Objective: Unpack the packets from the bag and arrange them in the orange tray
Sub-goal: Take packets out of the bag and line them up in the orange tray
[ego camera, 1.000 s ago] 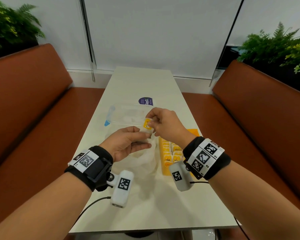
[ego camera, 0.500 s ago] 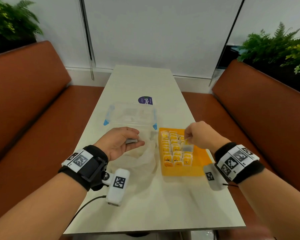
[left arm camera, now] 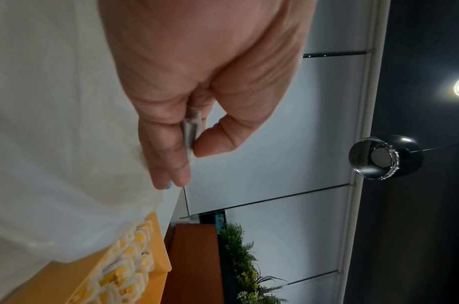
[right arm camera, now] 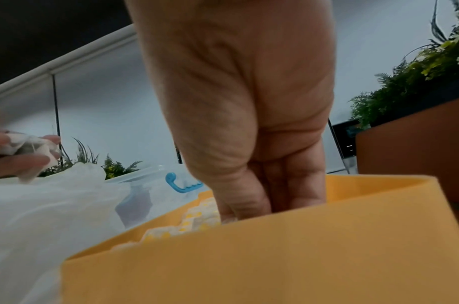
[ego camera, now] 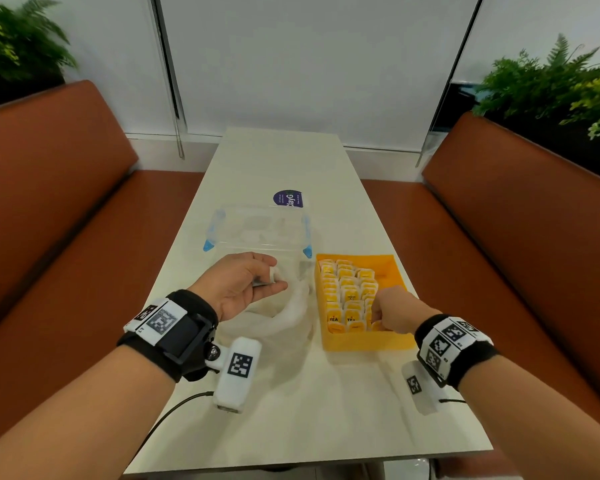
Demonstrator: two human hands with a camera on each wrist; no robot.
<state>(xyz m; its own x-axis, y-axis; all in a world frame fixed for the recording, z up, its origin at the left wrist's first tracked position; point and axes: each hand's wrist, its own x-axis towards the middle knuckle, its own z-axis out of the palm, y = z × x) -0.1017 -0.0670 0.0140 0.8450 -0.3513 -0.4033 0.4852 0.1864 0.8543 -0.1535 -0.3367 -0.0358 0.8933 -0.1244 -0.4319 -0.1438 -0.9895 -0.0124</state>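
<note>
Head view: the orange tray (ego camera: 394, 268) sits on the pale surface (ego camera: 319, 403) and serves as my landmark; rows of yellow-and-white tea packets (ego camera: 347, 292) stand upright in it, filling its left side, while its far right corner shows bare orange floor. My right hand (ego camera: 394, 311) reaches down into the near right part of the tray, fingers pointed downward among the packets at the near wall; in the right wrist view the fingertips (right arm camera: 251, 205) go below the tray's near wall, so I cannot tell whether they pinch a packet or have let go. Just left of the tray lies the crumpled translucent white bag (ego camera: 278, 317), its edge close to the tray's left wall. My left hand (ego camera: 243, 282) hovers above the bag, left of the tray, palm turned up, thumb and fingers pinching a few pale packets (ego camera: 272, 275); the left wrist view shows them edge-on as a thin grey-white stack (left arm camera: 191, 131) clamped between thumb and fingers. Beyond the tray's far left corner stands a clear plastic container (ego camera: 257, 226) with blue clips, and past it a round dark blue sticker (ego camera: 288, 198) lies on the surface. Brown benches (ego camera: 520, 237) flank the surface on both sides.
</note>
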